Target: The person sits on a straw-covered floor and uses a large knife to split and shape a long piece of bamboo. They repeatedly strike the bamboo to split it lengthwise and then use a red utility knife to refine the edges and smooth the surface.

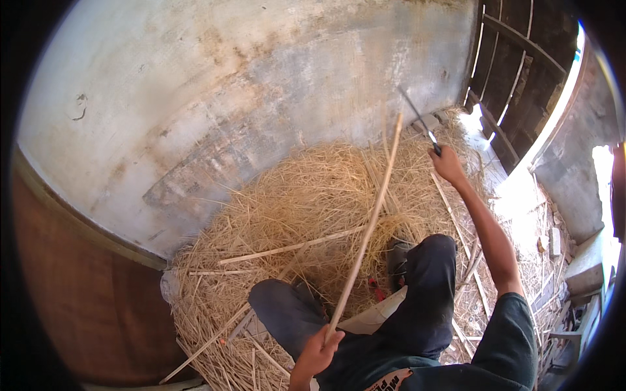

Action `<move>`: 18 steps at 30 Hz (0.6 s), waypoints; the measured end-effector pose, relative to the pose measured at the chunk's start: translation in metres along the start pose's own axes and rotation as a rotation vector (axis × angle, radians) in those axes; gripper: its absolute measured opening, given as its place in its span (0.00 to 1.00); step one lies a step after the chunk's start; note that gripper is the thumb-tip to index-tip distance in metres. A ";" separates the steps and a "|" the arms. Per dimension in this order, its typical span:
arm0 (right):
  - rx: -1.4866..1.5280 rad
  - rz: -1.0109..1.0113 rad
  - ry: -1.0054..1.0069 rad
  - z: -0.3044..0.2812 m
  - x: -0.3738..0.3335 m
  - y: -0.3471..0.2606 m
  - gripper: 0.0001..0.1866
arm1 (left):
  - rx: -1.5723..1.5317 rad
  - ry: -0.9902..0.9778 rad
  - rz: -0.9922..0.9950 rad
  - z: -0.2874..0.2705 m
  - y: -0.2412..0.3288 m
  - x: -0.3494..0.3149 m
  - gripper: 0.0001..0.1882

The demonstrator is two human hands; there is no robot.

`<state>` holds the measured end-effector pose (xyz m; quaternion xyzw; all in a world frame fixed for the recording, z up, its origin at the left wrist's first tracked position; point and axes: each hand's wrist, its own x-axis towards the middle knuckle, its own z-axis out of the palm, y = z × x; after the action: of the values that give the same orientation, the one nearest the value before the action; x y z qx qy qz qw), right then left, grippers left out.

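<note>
Wooden stick [368, 234]: base grasped in left hand [317, 352], tip toward far edge of straw [313, 179].
Knife [418, 114]: handle clenched in right hand [448, 164], near straw's far right edge.
Slip risk: blade glancing off stick could cut left knee [270, 294].

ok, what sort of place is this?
Probably a rustic shed or outbuilding: a stained, weathered pale plaster wall, a dark wooden plank panel with daylight through its gaps, and a heap of dry yellow straw-like strips across the floor.
</note>
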<state>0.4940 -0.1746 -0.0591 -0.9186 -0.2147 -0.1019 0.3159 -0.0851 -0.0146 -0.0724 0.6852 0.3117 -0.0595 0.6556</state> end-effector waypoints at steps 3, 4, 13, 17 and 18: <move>0.269 0.094 -0.200 -0.008 -0.020 -0.027 0.29 | -0.033 0.001 0.012 0.000 -0.004 -0.003 0.20; 0.290 0.077 -0.222 -0.014 -0.027 -0.034 0.30 | -0.052 0.007 0.004 -0.002 -0.003 0.002 0.20; 0.117 -0.384 -0.302 -0.029 -0.114 -0.113 0.32 | 0.202 0.217 0.160 -0.013 0.028 0.027 0.21; -0.133 -0.639 -0.391 -0.015 -0.123 -0.112 0.34 | 0.260 0.254 0.159 -0.002 0.041 0.026 0.21; -0.130 -0.633 -0.343 -0.009 -0.122 -0.108 0.34 | 0.279 0.253 0.151 -0.002 0.045 0.024 0.20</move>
<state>0.3354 -0.1444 -0.0333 -0.8285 -0.5312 -0.0524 0.1693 -0.0439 -0.0021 -0.0452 0.7928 0.3280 0.0336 0.5126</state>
